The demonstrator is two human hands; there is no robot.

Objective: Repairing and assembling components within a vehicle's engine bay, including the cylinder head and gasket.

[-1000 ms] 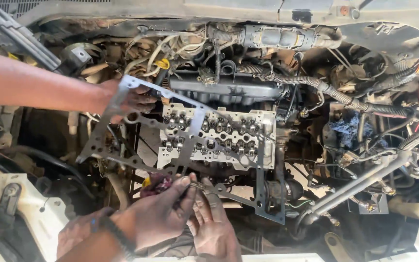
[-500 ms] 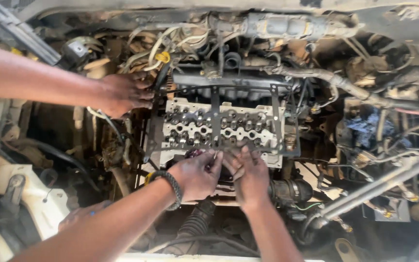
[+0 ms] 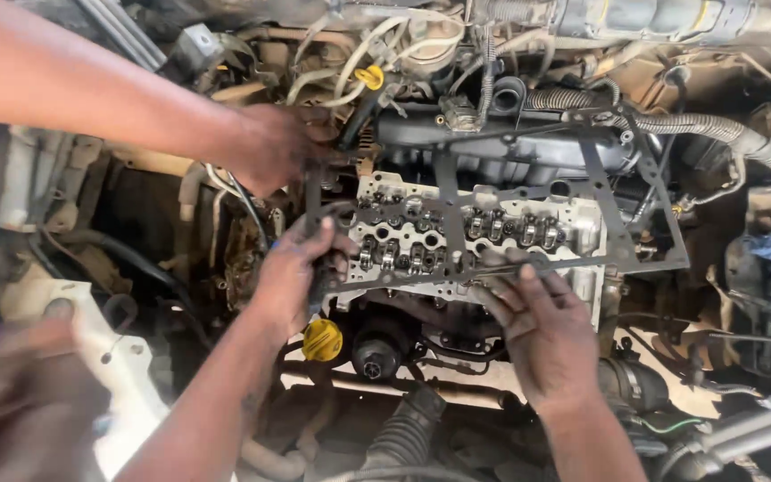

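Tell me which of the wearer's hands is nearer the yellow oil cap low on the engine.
Left. The left hand grips the gasket at its left end, just above the yellow cap. The right hand presses the gasket's lower edge, farther right.

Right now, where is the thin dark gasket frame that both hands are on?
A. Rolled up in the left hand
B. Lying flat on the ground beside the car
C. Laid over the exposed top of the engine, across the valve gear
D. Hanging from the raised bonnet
C: the gasket frame spans the engine top, with the left hand gripping its left end and the right hand pressing its lower edge.
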